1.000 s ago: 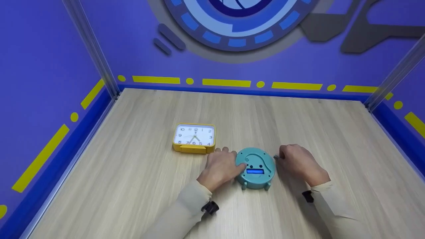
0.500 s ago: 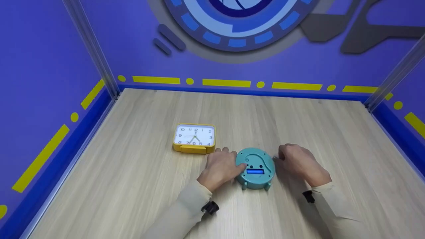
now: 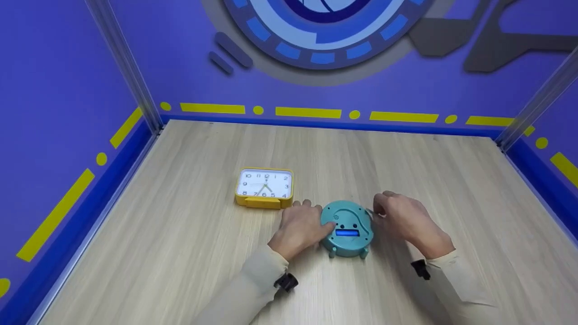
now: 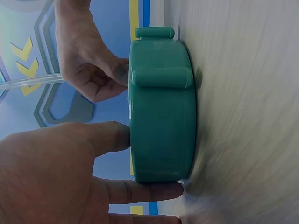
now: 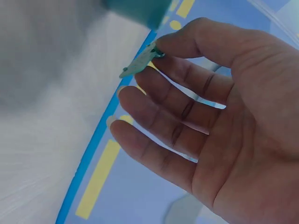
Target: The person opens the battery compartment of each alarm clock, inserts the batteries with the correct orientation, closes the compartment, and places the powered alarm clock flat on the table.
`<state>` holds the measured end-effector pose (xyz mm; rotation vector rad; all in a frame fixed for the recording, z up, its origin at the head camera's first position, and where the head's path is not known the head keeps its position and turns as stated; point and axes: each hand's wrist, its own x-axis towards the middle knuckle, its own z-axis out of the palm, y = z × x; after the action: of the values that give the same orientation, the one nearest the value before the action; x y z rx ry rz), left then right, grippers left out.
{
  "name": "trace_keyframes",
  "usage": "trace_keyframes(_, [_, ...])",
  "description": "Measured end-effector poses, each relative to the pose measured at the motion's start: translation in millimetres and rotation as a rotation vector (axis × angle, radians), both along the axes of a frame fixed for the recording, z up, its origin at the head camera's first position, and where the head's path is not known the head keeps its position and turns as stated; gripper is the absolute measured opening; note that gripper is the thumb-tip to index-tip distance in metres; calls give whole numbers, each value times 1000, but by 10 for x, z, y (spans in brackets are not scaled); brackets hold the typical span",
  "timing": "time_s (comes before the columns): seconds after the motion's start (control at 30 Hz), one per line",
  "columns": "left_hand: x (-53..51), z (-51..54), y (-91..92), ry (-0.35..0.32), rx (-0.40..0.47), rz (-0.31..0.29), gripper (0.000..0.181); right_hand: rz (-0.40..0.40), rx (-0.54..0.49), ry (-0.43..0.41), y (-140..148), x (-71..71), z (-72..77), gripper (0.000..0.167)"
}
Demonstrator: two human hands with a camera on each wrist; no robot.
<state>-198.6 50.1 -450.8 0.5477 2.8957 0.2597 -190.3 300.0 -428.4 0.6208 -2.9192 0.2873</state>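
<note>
A round teal alarm clock lies face down, its back upward and its stubby feet toward me. A blue battery shows in its uncovered compartment. My left hand steadies the clock from the left: the thumb rests on the back and, in the left wrist view, a straight index finger lies along the side wall. Right of the clock, my right hand pinches a small teal battery cover between thumb and fingertips. The other fingers of that hand are loosely bent.
A yellow rectangular alarm clock lies face up, left of the teal one and just beyond my left fingertips. The wooden table is bordered by blue-purple walls at the back and sides.
My right hand has shifted slightly left with the battery cover, to the right edge of the teal clock. My left hand and both clocks have hardly moved.
</note>
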Motion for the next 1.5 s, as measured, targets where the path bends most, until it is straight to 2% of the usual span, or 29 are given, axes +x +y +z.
trace_keyframes(0.2, [0,4,2,-12,-8,2,64,87,-7,60,-92,89,48,20])
trace_keyframes(0.4, [2,7,7,-24,-11,8,65,118,-2,61,-176,149,84,20])
trace_keyframes(0.77, [2,11,5,-19,-15,6,64,239,11,157,-285,198,43,27])
trace_keyframes(1.03, [-5,12,3,-18,-24,-1,65,307,14,133,-383,235,-13,27])
trace_keyframes(1.23, [-3,14,7,-9,-43,-10,65,357,3,165,-432,242,-52,31])
trace_keyframes(1.5, [-4,12,10,3,-58,-8,64,373,18,156,-493,262,-83,27])
